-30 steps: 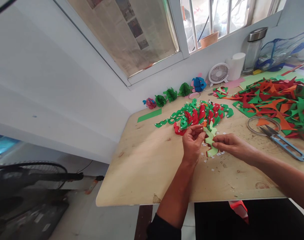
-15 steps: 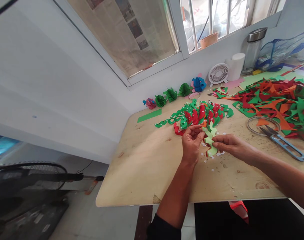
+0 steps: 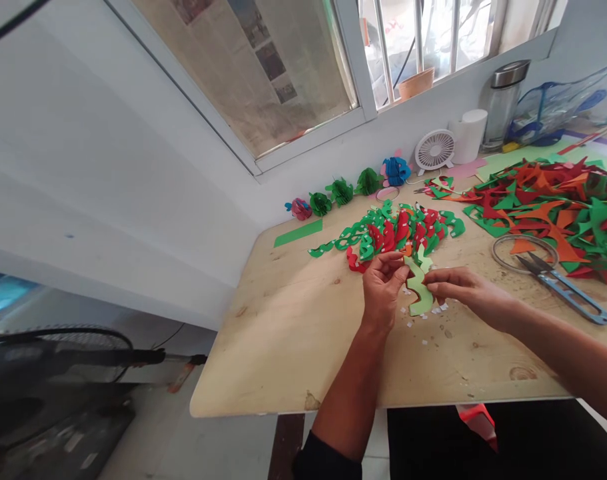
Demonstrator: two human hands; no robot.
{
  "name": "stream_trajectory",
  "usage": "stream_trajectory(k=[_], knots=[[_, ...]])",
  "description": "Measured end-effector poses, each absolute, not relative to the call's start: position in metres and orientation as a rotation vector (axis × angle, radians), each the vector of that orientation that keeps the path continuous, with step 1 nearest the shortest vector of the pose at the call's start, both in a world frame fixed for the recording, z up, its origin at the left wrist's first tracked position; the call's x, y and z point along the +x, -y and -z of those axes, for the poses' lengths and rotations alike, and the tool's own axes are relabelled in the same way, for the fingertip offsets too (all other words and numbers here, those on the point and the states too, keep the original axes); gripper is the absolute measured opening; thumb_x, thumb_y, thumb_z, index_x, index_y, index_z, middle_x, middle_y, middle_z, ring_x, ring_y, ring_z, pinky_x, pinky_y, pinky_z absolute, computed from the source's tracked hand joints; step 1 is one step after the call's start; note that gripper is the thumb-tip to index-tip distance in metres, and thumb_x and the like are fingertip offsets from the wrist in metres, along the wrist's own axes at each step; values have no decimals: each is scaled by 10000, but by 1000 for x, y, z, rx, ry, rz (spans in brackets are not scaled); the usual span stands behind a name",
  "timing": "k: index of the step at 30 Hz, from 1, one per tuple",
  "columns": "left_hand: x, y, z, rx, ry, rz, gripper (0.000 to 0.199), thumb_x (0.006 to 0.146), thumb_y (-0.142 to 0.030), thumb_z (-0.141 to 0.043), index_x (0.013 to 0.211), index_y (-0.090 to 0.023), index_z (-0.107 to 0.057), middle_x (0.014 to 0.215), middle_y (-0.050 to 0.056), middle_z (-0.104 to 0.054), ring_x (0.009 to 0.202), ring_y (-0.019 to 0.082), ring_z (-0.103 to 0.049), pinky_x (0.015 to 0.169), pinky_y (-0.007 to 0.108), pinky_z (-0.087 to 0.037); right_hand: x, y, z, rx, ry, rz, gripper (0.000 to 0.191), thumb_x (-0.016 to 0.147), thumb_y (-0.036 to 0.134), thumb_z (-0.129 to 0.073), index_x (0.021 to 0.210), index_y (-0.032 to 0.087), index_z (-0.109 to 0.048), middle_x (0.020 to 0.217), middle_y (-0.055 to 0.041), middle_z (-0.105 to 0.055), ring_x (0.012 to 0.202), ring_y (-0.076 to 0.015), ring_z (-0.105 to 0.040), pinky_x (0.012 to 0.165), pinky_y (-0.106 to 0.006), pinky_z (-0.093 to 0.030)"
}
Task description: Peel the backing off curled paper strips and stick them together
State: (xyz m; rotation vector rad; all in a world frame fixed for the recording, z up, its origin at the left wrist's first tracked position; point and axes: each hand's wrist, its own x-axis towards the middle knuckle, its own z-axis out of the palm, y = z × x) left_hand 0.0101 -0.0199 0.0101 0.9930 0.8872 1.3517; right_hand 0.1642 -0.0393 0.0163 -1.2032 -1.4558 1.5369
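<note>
A wavy light green paper piece (image 3: pixel 420 299) hangs between my hands over the wooden table. My left hand (image 3: pixel 384 287) pinches its upper left edge between thumb and fingers. At its right edge, my right hand (image 3: pixel 460 291) has thumb and fingers pressed together on the paper. Just beyond my hands lies a heap of wavy red and green paper pieces (image 3: pixel 390 233) with small white squares on them. Tiny white paper bits (image 3: pixel 442 307) are scattered beneath the held piece.
Blue-handled snips (image 3: pixel 568 287) and a metal ring (image 3: pixel 498 253) lie right of my hands, before a big pile of paper scraps (image 3: pixel 548 207). Along the wall stand folded paper ornaments (image 3: pixel 342 191), a small fan (image 3: pixel 434 151), a white roll (image 3: pixel 470 137) and a bottle (image 3: pixel 504 107).
The light green piece has turned slightly, so its face shows flatter and the red layer along its left edge shows less. My right fingers have shifted a little along its edge.
</note>
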Motion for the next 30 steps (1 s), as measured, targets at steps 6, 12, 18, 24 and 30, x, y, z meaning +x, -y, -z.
stream_trajectory(k=[6,12,18,24,30], knots=[[13,23,-7,1085,-866,-1258,253,653,-237,-719,866,-164,-605,713,2,-629,638,101,-589,635,232,-470,163,37,-17,-1160,1428,-1501,367,731,532,-591,621,183,-573,593,10,-504,583,-129,-448,573,-273,-370],[13,23,-5,1141,-834,-1269,222,683,-242,-688,870,-158,-604,745,15,-626,657,103,-580,631,232,-477,163,36,-16,-1162,1425,-1510,387,712,562,-592,630,184,-572,582,14,-494,552,-119,-416,529,-264,-342],[13,23,-9,1096,-893,-1320,192,682,-272,-700,811,-153,-622,729,3,-604,611,82,-568,602,212,-469,164,34,-7,-1169,1513,-1462,347,750,513,-571,649,181,-581,583,21,-474,545,-115,-401,515,-264,-314],[13,24,-11,1078,-910,-1344,172,669,-254,-714,768,-149,-622,714,-3,-599,586,70,-553,588,203,-466,164,34,-5,-1179,1594,-1427,373,766,532,-534,611,193,-541,565,33,-435,533,-116,-382,508,-268,-294],[12,22,-6,1119,-926,-1320,198,677,-284,-712,793,-150,-623,693,-1,-608,584,79,-565,591,214,-459,166,32,0,-1187,1625,-1404,350,774,507,-535,636,186,-561,572,31,-429,532,-112,-371,503,-264,-285]])
